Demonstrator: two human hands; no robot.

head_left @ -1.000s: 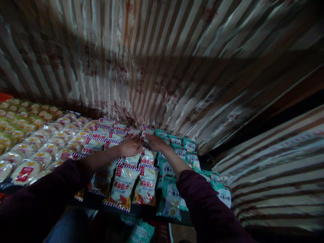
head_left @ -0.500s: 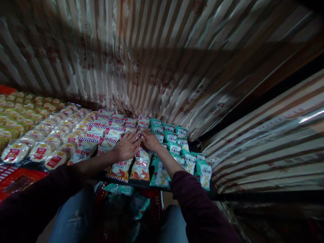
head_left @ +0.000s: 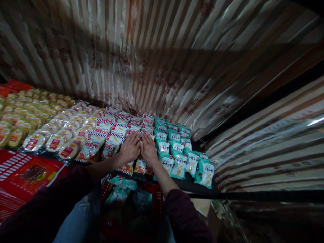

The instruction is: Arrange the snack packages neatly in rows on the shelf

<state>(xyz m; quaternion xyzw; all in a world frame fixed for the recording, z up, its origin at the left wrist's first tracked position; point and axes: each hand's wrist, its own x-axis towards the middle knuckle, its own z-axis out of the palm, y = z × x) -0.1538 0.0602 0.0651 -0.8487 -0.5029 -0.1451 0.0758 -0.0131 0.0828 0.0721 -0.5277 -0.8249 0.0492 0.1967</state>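
Teal packets (head_left: 178, 147) lie beside the right hand (head_left: 149, 149).

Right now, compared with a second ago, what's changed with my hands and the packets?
Your left hand and right hand have come a little towards you over the red-and-white packets, nearer the front row, and their fingers now point more directly away from you. No packet was visibly picked up or let go. The teal packets and round wrapped snacks stay in rows.
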